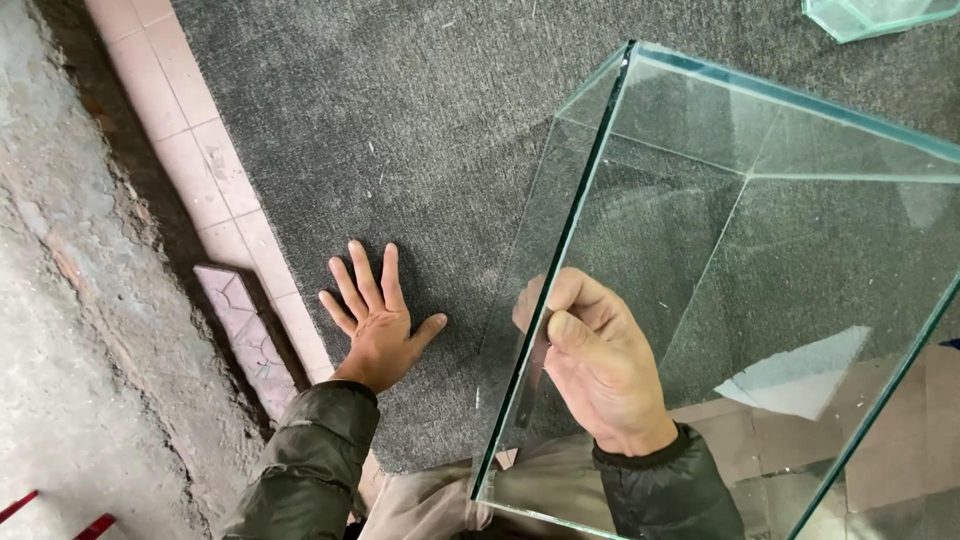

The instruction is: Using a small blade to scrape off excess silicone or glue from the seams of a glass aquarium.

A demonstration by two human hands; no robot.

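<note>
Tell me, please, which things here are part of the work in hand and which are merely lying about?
In use:
glass tank, gripped at its edge by the right hand
grey carpet, with the left hand flat on it

Lying about:
second glass piece
loose tile
red bars

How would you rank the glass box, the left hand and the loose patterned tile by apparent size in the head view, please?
1. Glass box, by far the largest, though nearest the camera.
2. Left hand and patterned tile: too alike to rank.
</note>
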